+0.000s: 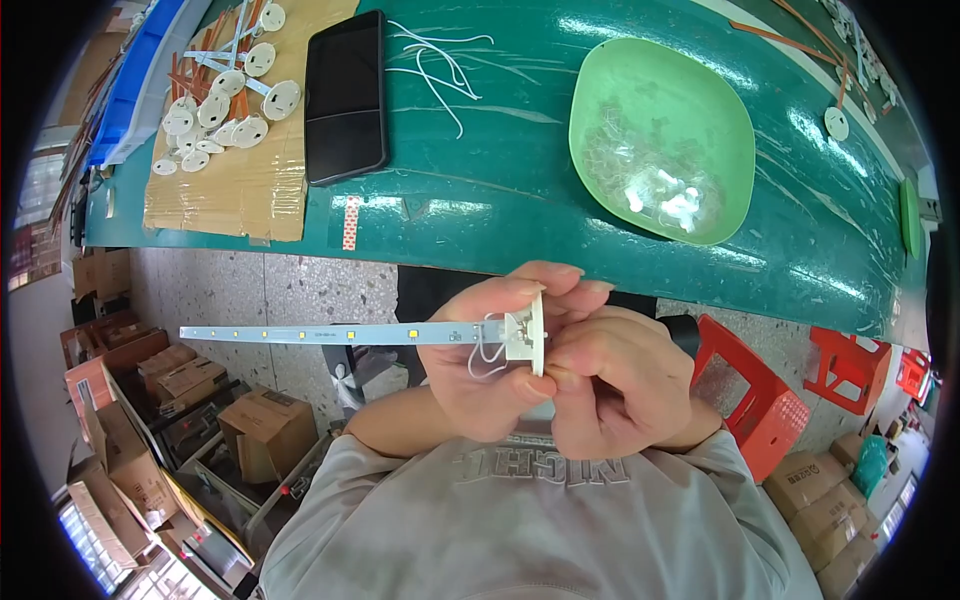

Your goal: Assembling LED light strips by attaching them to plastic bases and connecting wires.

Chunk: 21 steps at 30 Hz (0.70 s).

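In front of my chest, my left hand (476, 385) grips an LED strip board (330, 333) by its white round end cap (537, 330). The narrow, pale board points left, with small yellow LEDs along it and thin white wires (487, 365) looping near the cap. My right hand (625, 380) is closed at the cap's right side, thumb and fingertips pinched together; what they pinch is too small to make out. Beyond, a green bowl (660, 100) on the table holds many small clear plastic pieces (640, 165).
The green table (470, 215) carries cardboard (225, 210) with several capped strips (230, 95), a black tablet-like device (346, 100) and loose white wires (440, 75). A blue bin (140, 90) stands far left. Red stools (750, 405) are at right, cardboard boxes (265, 425) at left.
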Motion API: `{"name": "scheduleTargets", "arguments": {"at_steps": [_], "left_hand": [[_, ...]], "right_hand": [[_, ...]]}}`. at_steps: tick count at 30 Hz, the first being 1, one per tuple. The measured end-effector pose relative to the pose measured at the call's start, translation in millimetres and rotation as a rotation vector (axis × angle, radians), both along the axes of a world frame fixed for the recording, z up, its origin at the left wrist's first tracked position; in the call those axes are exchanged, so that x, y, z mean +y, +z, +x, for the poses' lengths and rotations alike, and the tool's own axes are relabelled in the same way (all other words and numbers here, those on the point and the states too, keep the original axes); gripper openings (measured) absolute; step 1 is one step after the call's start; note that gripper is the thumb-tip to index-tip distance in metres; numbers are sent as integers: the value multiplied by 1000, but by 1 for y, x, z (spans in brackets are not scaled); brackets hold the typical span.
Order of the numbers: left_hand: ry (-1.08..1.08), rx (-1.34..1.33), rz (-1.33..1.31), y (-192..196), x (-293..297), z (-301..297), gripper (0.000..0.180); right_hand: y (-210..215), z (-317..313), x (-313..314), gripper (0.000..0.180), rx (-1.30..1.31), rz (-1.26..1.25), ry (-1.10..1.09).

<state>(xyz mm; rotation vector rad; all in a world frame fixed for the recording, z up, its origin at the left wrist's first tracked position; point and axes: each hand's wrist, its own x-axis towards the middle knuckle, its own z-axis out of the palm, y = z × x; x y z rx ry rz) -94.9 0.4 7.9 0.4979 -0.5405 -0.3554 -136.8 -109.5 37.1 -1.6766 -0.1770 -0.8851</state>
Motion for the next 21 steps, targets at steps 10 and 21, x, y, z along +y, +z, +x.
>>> {"name": "scheduleTargets", "arguments": {"at_steps": [10, 21], "left_hand": [[-77, 7, 31, -2, 6, 3, 56], [-96, -36, -7, 0, 4, 5, 55]], "right_hand": [[1, 2, 1, 8, 17, 79, 87], [3, 3, 4, 8, -66, 15, 49]]}}
